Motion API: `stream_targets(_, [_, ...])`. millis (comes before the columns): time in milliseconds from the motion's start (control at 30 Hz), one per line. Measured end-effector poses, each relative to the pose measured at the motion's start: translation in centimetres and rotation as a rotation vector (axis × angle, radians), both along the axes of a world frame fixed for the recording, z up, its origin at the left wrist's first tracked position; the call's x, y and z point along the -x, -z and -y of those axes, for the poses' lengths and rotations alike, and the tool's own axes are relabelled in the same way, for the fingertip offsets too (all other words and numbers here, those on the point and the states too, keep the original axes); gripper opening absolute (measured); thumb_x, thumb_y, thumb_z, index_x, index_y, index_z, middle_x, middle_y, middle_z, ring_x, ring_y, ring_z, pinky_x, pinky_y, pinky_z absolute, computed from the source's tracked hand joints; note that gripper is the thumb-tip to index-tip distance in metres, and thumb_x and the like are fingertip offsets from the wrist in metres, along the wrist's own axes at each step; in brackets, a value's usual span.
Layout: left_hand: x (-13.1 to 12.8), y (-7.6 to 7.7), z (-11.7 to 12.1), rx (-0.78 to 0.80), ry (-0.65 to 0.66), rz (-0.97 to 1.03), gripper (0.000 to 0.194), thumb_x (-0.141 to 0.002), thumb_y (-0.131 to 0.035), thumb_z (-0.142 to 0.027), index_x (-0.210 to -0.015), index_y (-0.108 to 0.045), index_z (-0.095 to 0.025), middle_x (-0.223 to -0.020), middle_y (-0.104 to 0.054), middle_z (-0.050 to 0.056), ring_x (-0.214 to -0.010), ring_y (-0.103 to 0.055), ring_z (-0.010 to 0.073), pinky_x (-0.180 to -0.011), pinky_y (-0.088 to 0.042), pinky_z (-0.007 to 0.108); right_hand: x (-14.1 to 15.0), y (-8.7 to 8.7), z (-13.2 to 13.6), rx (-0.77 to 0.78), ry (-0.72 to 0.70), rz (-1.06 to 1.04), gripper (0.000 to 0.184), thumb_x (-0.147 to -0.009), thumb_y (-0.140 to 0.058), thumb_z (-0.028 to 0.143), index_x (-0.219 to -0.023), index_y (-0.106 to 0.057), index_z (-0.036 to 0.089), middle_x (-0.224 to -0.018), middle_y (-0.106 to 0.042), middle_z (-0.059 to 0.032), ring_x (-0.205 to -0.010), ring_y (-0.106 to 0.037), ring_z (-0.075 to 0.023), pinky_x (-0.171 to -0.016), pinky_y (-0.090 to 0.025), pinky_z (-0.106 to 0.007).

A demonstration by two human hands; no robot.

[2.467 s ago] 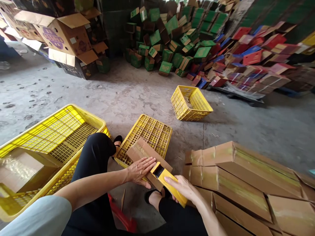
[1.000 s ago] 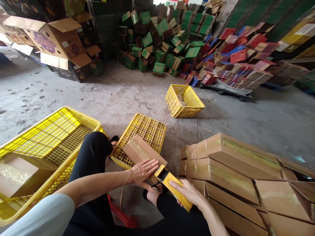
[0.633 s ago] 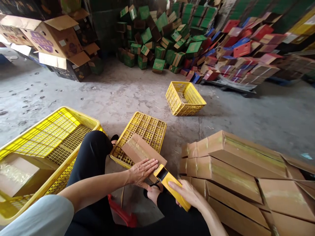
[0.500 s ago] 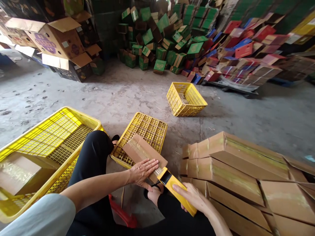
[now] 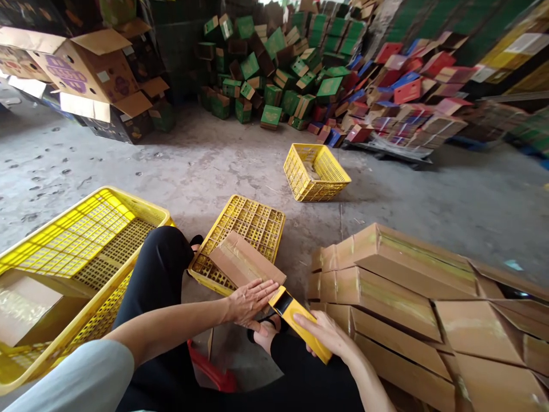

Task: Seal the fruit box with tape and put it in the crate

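Left hand (image 5: pixel 249 301) lies flat on the cardboard box (image 5: pixel 245 258), fingers straight, thumb apart; the box sits on the yellow crate (image 5: pixel 257 220); right hand's (image 5: pixel 326 333) fingers clamp round the yellow tool (image 5: pixel 297 326), tip right beside the left fingertips!

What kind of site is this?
Probably a warehouse or packing area: taped cardboard cartons are stacked at the right, green cartons lie heaped at the back, and yellow plastic crates sit on a concrete floor.
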State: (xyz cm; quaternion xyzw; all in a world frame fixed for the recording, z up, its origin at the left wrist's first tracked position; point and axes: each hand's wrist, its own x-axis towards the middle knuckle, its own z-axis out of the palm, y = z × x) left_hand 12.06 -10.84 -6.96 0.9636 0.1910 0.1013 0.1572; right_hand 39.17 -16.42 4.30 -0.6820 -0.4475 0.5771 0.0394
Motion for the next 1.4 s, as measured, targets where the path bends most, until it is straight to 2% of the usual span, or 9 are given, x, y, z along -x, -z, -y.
stream_targets(233, [0.3,-1.3,-0.1,-0.043,0.019,-0.049,0.111,-0.098,-0.04,-0.08,-0.169,-0.004,-0.003,-0.175,-0.017,0.02,-0.164,-0.016,0.0312,-0.132,-0.015,0.043,-0.5,-0.1,0.4,0.004,-0.002,0.005,0.056,-0.082,-0.066,0.076,-0.087,-0.059,0.021,-0.051,-0.067,-0.0012,-0.048,-0.07,-0.021,-0.044,-0.055,-0.025])
stream_targets(367, [0.1,-0.7,0.1,-0.071,0.0,-0.043,0.106,-0.098,-0.042,-0.078,-0.169,-0.013,-0.005,-0.174,-0.019,0.018,-0.164,-0.016,0.0309,-0.132,-0.015,0.045,-1.6,-1.1,1.3,0.039,0.02,0.022,0.055,-0.084,-0.065,0.075,-0.089,-0.059,0.021,-0.053,-0.07,-0.003,-0.049,-0.07,-0.021,-0.044,-0.054,-0.025])
stream_targets(500, [0.0,-0.1,0.3,-0.068,-0.006,-0.038,0.105,-0.098,-0.04,-0.078,-0.169,-0.016,-0.005,-0.174,-0.018,0.018,-0.163,-0.017,0.0311,-0.132,-0.012,0.045,-1.7,-1.7,1.9,0.006,0.015,0.028,0.055,-0.083,-0.066,0.075,-0.087,-0.06,0.02,-0.051,-0.068,-0.0019,-0.045,-0.068,-0.0194,-0.042,-0.052,-0.024])
stream_targets(633, [-0.5,0.1,0.1,-0.064,0.053,-0.034,0.109,-0.097,-0.04,-0.08,-0.17,-0.01,-0.006,-0.175,-0.015,0.02,-0.163,-0.016,0.0337,-0.132,-0.012,0.048,-1.5,-1.3,2.2,-0.013,0.038,0.037,0.058,-0.079,-0.071,0.077,-0.086,-0.06,0.02,-0.055,-0.071,-0.0031,-0.05,-0.073,-0.0225,-0.043,-0.054,-0.024])
stream_targets(767, [-1.0,0.3,-0.2,-0.042,0.121,-0.047,0.107,-0.099,-0.039,-0.077,-0.17,-0.004,-0.006,-0.175,-0.015,0.019,-0.163,-0.017,0.0328,-0.132,-0.013,0.048,-2.1,-0.3,2.3,-0.018,0.036,0.026,0.058,-0.074,-0.077,0.075,-0.085,-0.058,0.021,-0.06,-0.074,-0.0053,-0.058,-0.077,-0.0271,-0.044,-0.055,-0.026])
stream_targets(933, [-1.0,0.4,-0.2,-0.038,0.121,-0.06,0.11,-0.097,-0.043,-0.077,-0.17,-0.003,-0.006,-0.175,-0.015,0.019,-0.163,-0.017,0.0335,-0.131,-0.014,0.048,-2.5,0.1,2.5,-0.035,0.009,0.021,0.056,-0.077,-0.075,0.074,-0.086,-0.057,0.021,-0.06,-0.074,-0.0064,-0.057,-0.077,-0.0278,-0.043,-0.055,-0.026])
stream_targets(1067, [-1.1,0.4,-0.1,-0.065,0.103,-0.068,0.11,-0.096,-0.047,-0.076,-0.17,-0.005,-0.007,-0.175,-0.019,0.019,-0.163,-0.017,0.0322,-0.132,-0.014,0.047,-2.5,-0.8,3.0,-0.007,0.021,0.017,0.055,-0.081,-0.07,0.074,-0.087,-0.057,0.021,-0.061,-0.074,-0.0067,-0.057,-0.077,-0.0274,-0.043,-0.054,-0.026])
stream_targets(1233, [-1.1,0.1,-0.2,-0.064,0.123,-0.086,0.11,-0.096,-0.043,-0.08,-0.17,-0.004,-0.007,-0.175,-0.016,0.018,-0.163,-0.018,0.0319,-0.131,-0.014,0.047,-3.4,-1.5,3.9,0.029,0.043,0.015,0.054,-0.085,-0.065,0.074,-0.088,-0.06,0.021,-0.059,-0.073,-0.0056,-0.055,-0.075,-0.0245,-0.044,-0.053,-0.024])
stream_targets(1400, [-1.0,-0.2,0.1,-0.071,0.107,-0.099,0.11,-0.097,-0.036,-0.083,-0.17,-0.005,-0.008,-0.175,-0.016,0.018,-0.163,-0.017,0.0316,-0.132,-0.012,0.046,-4.0,-0.2,3.8,0.028,0.051,0.028,0.054,-0.082,-0.071,0.072,-0.089,-0.058,0.02,-0.061,-0.074,-0.0064,-0.056,-0.075,-0.0241,-0.044,-0.053,-0.024])
